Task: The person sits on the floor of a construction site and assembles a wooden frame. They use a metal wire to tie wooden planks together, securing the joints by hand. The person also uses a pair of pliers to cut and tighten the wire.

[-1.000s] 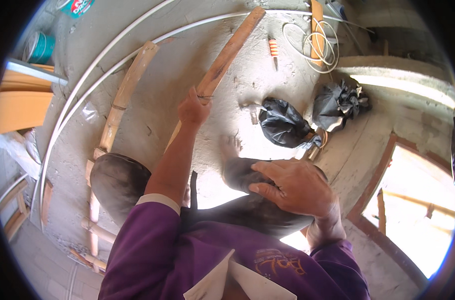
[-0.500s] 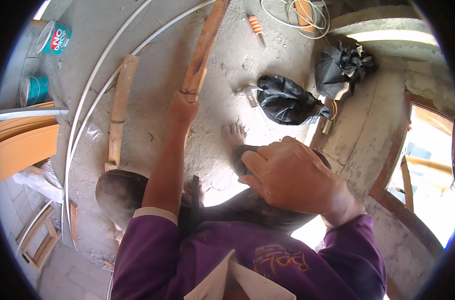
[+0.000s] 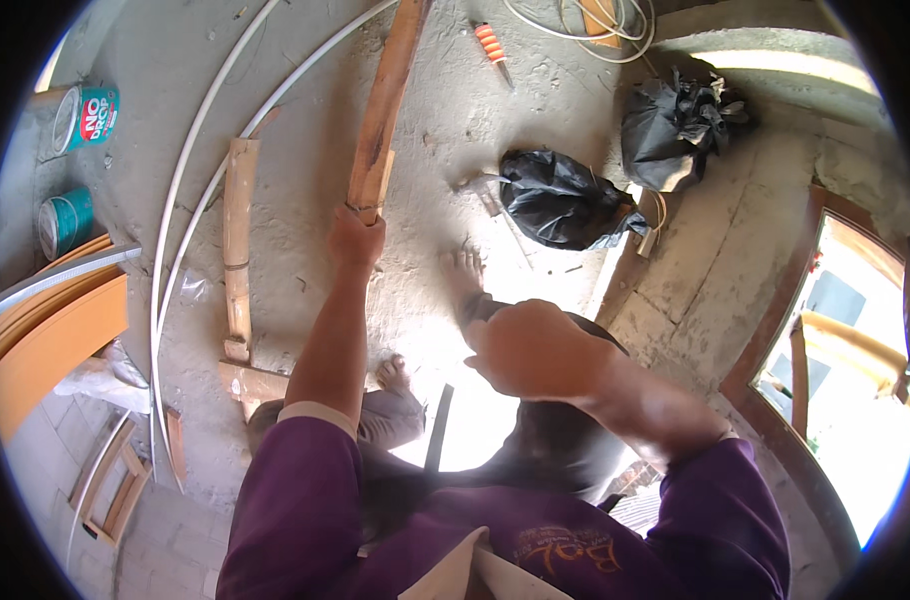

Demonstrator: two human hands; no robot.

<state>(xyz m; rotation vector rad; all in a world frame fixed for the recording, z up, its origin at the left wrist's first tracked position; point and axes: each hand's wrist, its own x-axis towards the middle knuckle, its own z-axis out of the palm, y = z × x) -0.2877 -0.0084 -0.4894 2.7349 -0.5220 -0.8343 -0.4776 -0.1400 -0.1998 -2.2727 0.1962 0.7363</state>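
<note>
My left hand (image 3: 356,240) grips the near end of a long wooden plank (image 3: 387,100) that stretches away over the dusty concrete floor. My right hand (image 3: 527,348) hovers in front of my body above my knee, fingers curled in; whether it holds anything cannot be told. My bare feet (image 3: 462,268) stand on the floor below. A dark strip (image 3: 436,428) hangs down between my legs.
Two black plastic bags (image 3: 563,198) lie ahead on the right. An orange-handled screwdriver (image 3: 493,48) and coiled white cable (image 3: 585,18) are farther off. White conduit pipes (image 3: 185,190) curve along the left, beside a wooden batten (image 3: 238,250), two tins (image 3: 65,220) and orange boards (image 3: 55,340). A wooden door frame (image 3: 775,330) stands right.
The view has tilted so the floor things slid upward. My left hand keeps its hold on the plank, now nearly upright in view. My right hand closed into a curl and rose.
</note>
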